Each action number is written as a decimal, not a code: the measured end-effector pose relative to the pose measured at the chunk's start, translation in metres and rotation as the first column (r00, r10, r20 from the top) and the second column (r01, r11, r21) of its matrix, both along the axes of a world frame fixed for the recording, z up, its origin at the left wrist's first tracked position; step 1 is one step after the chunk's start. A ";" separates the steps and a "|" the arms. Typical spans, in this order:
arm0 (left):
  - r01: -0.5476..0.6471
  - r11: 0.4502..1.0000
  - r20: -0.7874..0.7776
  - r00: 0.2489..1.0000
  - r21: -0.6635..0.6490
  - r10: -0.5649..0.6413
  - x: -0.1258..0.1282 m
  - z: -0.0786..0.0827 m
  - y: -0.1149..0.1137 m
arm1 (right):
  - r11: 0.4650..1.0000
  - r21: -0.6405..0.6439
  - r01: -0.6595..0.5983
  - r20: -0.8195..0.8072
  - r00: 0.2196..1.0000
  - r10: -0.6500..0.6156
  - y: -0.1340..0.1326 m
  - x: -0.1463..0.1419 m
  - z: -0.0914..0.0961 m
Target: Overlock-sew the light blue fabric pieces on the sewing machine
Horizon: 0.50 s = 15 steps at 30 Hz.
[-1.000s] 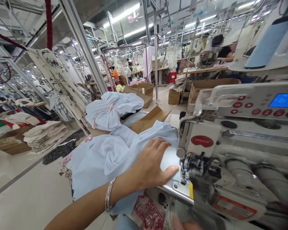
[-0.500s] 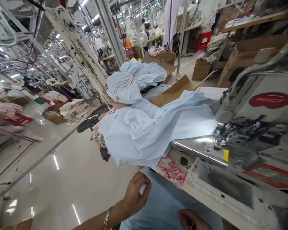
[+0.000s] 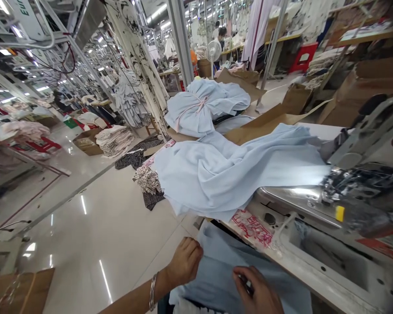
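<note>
Light blue cloth [image 3: 216, 257] hangs below the table's front edge, over my lap. My left hand [image 3: 186, 261], a silver bangle at its wrist, has its fingers closed at the left edge of this cloth; the fingertips are hidden. Over the same cloth, my right hand [image 3: 260, 290] is curled round a small dark metal object [image 3: 248, 285], mostly covered by the fingers. Ahead, a light blue garment piece [image 3: 212, 174] lies loosely folded on the table, its right end reaching the needle area of a sewing machine [image 3: 356, 174].
A tied light blue bundle [image 3: 206, 104] rests behind the garment piece, with brown cardboard [image 3: 265, 124] beside it. Patterned scraps [image 3: 148, 179] hang at the table's left end. A painted post [image 3: 140, 61] stands behind. Stacked fabric [image 3: 114, 140] sits on the left.
The view has swung left, so everything sits further right. My right hand has risen into view over the cloth, and the metal object in it now shows. More cloth shows below the table edge.
</note>
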<state>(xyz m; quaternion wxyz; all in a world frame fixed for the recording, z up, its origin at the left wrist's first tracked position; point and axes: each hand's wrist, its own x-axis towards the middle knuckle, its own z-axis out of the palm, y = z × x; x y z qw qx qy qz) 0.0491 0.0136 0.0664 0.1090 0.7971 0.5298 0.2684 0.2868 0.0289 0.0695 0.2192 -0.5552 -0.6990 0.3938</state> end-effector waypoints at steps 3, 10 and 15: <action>0.084 0.996 -0.029 0.996 0.012 -0.084 -0.001 -0.001 -0.019 | 0.997 0.029 -0.066 0.064 0.996 0.064 0.008 -0.013 -0.002; -0.086 0.945 0.126 0.983 -0.317 0.132 0.005 -0.002 -0.003 | 0.976 -0.068 -0.207 0.272 0.937 0.217 0.029 -0.011 -0.033; -0.003 0.959 0.077 0.997 -0.285 0.026 0.003 0.019 0.010 | 0.968 -0.115 -0.221 0.310 0.918 0.246 0.020 0.041 -0.038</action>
